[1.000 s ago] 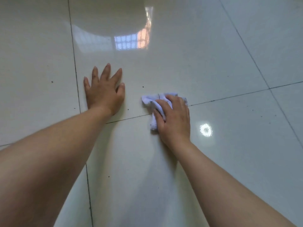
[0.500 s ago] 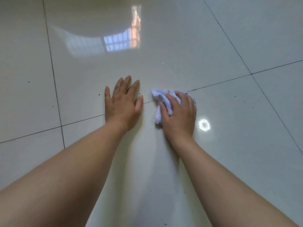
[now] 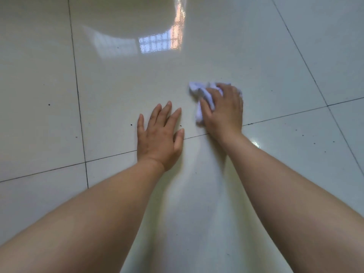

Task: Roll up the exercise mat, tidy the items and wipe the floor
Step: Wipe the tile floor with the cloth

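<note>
Step in hand, by judgement: the floor-wiping step. No exercise mat and no loose items show in this view, so how the other 2 steps stand cannot be told.

Landmark for all places: the grout crossing, where 2 dark lines meet, left of centre.

Item 1, nearest: 2 bare forearms, entering from the bottom edge and converging toward mid-frame, both right of the crossing.

Item 2: left hand, palm down and flat on the tile, fingers spread slightly apart, gripping nothing. It lies right of the crossing, across the grout line that runs rightward from it. Judged to be a prop for body weight.

Item 3: right hand, further right and beyond the left hand, pressed down on the cloth, fingers curled close together over it.

Item 4: cloth, white, crumpled, touching the floor, bunched under the right palm with a fold showing past the fingertips and another beside the thumb.

Item 5: floor, glossy pale tiles with dark grout. Small dark specks lie scattered, 1 just beside the left thumb, several right of the right hand near the grout line, more toward the crossing.

Item 6, farthest: a bright window reflection on the far tile. No furniture or wall shows.

Next move, by judgement: sweep the cloth under steady pressure across the specks, shifting the propping hand as reach runs out.
</note>
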`<state>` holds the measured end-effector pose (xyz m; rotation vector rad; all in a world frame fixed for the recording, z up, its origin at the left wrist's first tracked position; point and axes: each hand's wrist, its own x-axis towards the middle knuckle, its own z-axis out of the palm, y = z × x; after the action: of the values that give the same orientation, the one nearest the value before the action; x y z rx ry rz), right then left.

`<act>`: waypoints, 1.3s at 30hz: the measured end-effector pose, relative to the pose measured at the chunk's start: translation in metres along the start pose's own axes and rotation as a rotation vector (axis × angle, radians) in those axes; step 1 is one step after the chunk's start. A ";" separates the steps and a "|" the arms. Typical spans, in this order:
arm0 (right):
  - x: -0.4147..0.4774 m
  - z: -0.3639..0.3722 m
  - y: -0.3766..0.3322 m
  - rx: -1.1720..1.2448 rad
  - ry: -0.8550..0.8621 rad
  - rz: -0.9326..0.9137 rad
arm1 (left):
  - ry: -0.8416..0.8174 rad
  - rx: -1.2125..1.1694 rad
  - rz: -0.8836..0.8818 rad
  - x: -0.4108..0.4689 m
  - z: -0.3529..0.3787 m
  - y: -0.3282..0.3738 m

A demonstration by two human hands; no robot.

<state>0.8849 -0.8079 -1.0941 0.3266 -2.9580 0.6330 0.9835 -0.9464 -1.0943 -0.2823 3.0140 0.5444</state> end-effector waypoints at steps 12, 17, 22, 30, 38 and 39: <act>-0.104 -0.014 0.002 -0.005 0.003 0.012 | -0.035 -0.073 0.073 -0.003 -0.009 -0.004; -0.198 -0.030 0.012 -0.058 -0.084 -0.250 | -0.187 -0.086 0.294 -0.028 -0.037 -0.035; -0.218 -0.031 -0.018 -0.080 0.012 0.266 | -0.244 0.083 0.265 -0.108 -0.040 -0.069; -0.295 -0.001 -0.113 -0.121 -0.066 0.198 | -0.295 0.142 0.299 -0.172 -0.048 -0.125; -0.311 -0.010 -0.099 -0.163 0.077 0.568 | -0.342 0.173 0.327 -0.195 -0.065 -0.154; -0.304 -0.007 -0.106 -0.150 0.067 0.635 | -0.345 0.176 0.329 -0.198 -0.065 -0.157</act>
<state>1.2046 -0.8422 -1.0888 -0.6556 -2.9945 0.4473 1.2056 -1.0803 -1.0672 0.2926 2.7517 0.3028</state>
